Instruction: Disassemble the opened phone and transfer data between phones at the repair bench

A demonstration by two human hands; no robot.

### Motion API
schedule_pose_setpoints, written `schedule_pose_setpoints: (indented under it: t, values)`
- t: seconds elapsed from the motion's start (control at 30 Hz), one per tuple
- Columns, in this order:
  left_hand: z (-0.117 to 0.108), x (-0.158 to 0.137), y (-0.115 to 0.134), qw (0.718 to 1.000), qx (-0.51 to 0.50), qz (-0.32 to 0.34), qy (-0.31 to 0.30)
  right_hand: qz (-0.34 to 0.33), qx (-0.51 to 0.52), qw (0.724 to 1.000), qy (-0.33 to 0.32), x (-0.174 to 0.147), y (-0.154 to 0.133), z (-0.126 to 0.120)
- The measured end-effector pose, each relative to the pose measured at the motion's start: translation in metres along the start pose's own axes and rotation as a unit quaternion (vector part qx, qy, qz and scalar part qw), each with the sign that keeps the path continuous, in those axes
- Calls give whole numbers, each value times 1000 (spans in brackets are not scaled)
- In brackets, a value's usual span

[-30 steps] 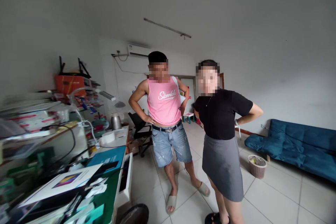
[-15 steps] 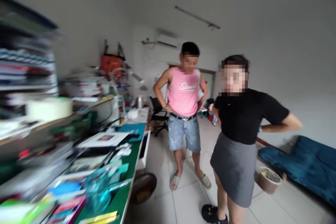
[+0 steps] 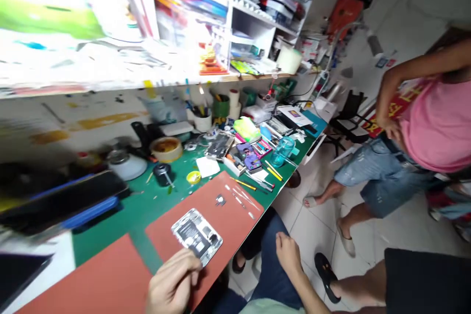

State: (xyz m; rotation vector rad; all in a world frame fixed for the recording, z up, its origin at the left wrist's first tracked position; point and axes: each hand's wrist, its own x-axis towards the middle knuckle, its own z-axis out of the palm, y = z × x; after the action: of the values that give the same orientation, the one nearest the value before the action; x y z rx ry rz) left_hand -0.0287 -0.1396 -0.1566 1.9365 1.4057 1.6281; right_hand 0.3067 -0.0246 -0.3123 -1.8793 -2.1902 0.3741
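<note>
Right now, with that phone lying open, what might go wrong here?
The left hand has its fingers at the opened phone's near end, so a nudge could disturb it. The tiny loose parts on the red mat might get brushed away and lost. The see-through teal object near the table's edge could be knocked off.

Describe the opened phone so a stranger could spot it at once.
On the green desk, find the red mat on the right. The phone lies on it, right by the left hand. Unlike the small part farther up that mat, it is a large, pale-rimmed rectangle with its insides exposed.
</note>
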Motion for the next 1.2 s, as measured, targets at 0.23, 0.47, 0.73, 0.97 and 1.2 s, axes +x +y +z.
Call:
schedule_pose_setpoints:
  t: [0.23,0.47,0.73,0.97,1.2]
  values:
    - [6,-6,-4,999,-18,-3,41,-155,180,971,8,-21,-109,-80]
    - [3,-14,-2,996,7,-3,86,-320,135,937,35,-32,-199,-77]
    - [6,-19,-8,994,17,-18,107,-325,107,939,42,-34,-215,-48]
    - [5,-19,-11,989,69,-63,113,-318,154,934,53,-14,-210,-47]
    - [3,-9,-19,979,141,-133,65,-282,114,950,-65,75,-214,-81]
